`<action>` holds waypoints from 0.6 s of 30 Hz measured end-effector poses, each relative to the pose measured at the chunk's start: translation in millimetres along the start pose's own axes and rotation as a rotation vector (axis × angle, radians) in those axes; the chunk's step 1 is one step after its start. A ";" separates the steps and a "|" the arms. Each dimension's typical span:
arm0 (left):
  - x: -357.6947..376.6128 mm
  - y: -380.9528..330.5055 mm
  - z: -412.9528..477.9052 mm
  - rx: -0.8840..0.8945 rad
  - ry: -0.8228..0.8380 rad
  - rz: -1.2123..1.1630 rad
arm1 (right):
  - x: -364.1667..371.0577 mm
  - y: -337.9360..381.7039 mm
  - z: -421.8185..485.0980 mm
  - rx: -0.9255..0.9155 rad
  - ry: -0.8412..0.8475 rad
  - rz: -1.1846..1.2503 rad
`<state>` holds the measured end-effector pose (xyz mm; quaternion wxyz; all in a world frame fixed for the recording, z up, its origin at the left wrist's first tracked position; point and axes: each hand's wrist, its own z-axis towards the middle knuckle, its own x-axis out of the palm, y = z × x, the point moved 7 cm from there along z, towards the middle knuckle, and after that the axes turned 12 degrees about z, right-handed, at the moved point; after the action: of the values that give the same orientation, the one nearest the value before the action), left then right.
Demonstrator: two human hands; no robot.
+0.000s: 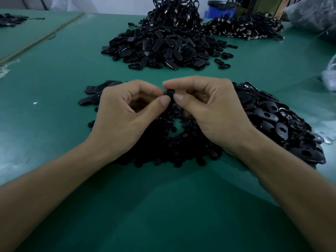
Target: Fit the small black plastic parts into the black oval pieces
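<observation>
Bare green bench nearest, both forearms laid across it. Under the wrists, a low heap of small black plastic parts: tiny, rounded, matte, loosely tangled. Likely near weightless and stiff, and easy to drop or flick away, so best taken one at a time by the rim with fingertips. Above the heap, left hand and right hand meet; curled fingers of each hand pinch one black piece between thumb and forefinger tips. The piece is mostly hidden; cannot tell if it is a part alone or already seated in an oval. Just right of the right hand, a pile of black oval pieces, glossy, each with a dark opening. Probably hard, light and slippery on the shiny face; the long edges look the safer hold, leaving the opening free. A few more ovals lie left of the left hand. Farther off, a large mound of ovals, then heaps of black cables behind.
</observation>
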<state>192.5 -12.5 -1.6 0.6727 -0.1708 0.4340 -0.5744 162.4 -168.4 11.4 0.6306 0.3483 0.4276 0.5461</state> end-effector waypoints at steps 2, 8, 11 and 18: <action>-2.0 0.6 1.0 0.003 -0.026 0.019 | 4.1 1.7 -1.6 -0.004 0.033 0.000; -0.8 -1.4 2.0 0.033 -0.026 0.039 | 1.0 2.1 -4.2 0.001 -0.008 -0.020; -2.2 -0.7 2.5 0.010 -0.044 -0.031 | 3.3 -3.4 -5.6 0.050 0.016 -0.069; -7.2 -1.9 0.3 -0.023 -0.088 -0.007 | 7.4 -6.6 -5.1 0.056 0.062 -0.143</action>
<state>191.8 -6.5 2.7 0.6870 -0.2051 0.4099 -0.5639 160.6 -162.3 2.2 0.6445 0.3172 0.4859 0.4979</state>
